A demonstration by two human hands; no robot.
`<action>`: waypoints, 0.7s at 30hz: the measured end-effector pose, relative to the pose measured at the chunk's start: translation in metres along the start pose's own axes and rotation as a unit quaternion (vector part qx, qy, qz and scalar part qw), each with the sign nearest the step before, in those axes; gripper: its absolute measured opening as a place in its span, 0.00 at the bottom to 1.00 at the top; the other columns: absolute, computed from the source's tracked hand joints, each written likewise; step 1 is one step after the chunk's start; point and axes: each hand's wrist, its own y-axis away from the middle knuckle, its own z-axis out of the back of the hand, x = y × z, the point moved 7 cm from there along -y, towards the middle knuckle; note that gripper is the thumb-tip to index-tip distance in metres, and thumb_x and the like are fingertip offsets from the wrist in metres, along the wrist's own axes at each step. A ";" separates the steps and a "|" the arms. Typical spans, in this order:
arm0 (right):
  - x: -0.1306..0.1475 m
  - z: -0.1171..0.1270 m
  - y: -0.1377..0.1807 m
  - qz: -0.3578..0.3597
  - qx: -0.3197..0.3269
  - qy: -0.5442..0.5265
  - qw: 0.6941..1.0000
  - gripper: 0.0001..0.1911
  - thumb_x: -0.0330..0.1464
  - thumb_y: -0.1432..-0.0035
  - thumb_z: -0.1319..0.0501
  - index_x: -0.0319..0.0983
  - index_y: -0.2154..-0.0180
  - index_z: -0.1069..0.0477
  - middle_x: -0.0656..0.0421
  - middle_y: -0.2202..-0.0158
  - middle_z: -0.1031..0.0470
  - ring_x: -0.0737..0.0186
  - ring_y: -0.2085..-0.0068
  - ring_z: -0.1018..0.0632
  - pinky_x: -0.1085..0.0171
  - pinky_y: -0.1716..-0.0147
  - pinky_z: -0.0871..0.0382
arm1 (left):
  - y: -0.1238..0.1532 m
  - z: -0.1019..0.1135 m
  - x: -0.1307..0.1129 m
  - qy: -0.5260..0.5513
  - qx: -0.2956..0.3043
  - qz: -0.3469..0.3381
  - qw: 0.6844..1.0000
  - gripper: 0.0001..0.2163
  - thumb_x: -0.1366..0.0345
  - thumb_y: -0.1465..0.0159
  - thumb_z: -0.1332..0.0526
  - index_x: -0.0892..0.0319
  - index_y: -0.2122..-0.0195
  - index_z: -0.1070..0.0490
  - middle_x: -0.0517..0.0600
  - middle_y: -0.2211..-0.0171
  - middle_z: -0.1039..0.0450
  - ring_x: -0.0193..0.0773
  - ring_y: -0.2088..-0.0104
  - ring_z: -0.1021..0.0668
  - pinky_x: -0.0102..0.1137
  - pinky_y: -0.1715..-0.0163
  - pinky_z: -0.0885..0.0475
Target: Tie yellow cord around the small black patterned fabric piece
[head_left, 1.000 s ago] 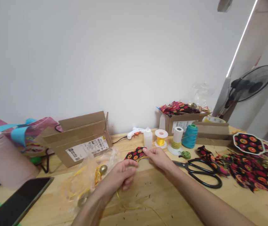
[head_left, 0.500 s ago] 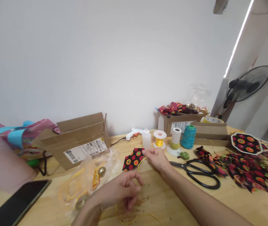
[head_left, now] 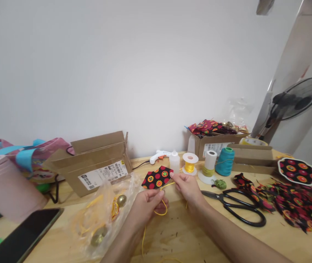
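My right hand [head_left: 188, 187] pinches the right corner of a small black fabric piece [head_left: 156, 177] with red, yellow and orange dots, held just above the wooden table [head_left: 254, 237]. My left hand [head_left: 147, 207] is closed on a yellow cord [head_left: 160, 213] that loops up to the fabric piece and trails down toward me. Both hands sit close together at the middle of the table.
An open cardboard box [head_left: 95, 164] and a plastic bag with gold bells [head_left: 101, 215] lie to the left, with a phone [head_left: 21, 237] and pink container [head_left: 4, 186]. Black scissors [head_left: 238, 206], thread spools [head_left: 224, 160], a glue gun [head_left: 158, 156], a bottle [head_left: 175, 160] and fabric scraps [head_left: 295, 204] lie right.
My left hand moved up from the table and took hold of the yellow cord near the fabric. The right hand kept its pinch on the fabric piece, which now sits flatter.
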 end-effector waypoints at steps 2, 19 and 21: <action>-0.001 0.001 0.000 -0.001 -0.004 -0.005 1.000 0.21 0.46 0.60 0.41 0.38 0.87 0.45 0.70 0.91 0.51 0.76 0.87 0.51 0.71 0.87 0.62 | -0.001 0.003 0.002 0.025 -0.024 0.003 0.999 0.13 0.58 0.56 0.36 0.65 0.77 0.29 0.46 0.84 0.30 0.28 0.83 0.30 0.23 0.82 0.40; -0.004 0.001 -0.002 -0.045 0.017 -0.137 0.989 0.18 0.40 0.58 0.40 0.35 0.66 0.35 0.71 0.88 0.45 0.77 0.88 0.50 0.73 0.89 0.61 | 0.002 0.015 0.004 0.004 -0.059 0.035 0.998 0.12 0.61 0.58 0.34 0.65 0.77 0.30 0.47 0.83 0.29 0.30 0.82 0.29 0.25 0.79 0.36; -0.002 -0.002 0.000 -0.058 0.047 -0.135 0.988 0.16 0.38 0.57 0.41 0.35 0.66 0.36 0.71 0.89 0.46 0.78 0.88 0.52 0.73 0.88 0.64 | 0.003 0.015 0.004 0.010 -0.054 0.043 0.998 0.11 0.62 0.58 0.34 0.65 0.78 0.30 0.46 0.84 0.30 0.28 0.83 0.31 0.25 0.79 0.36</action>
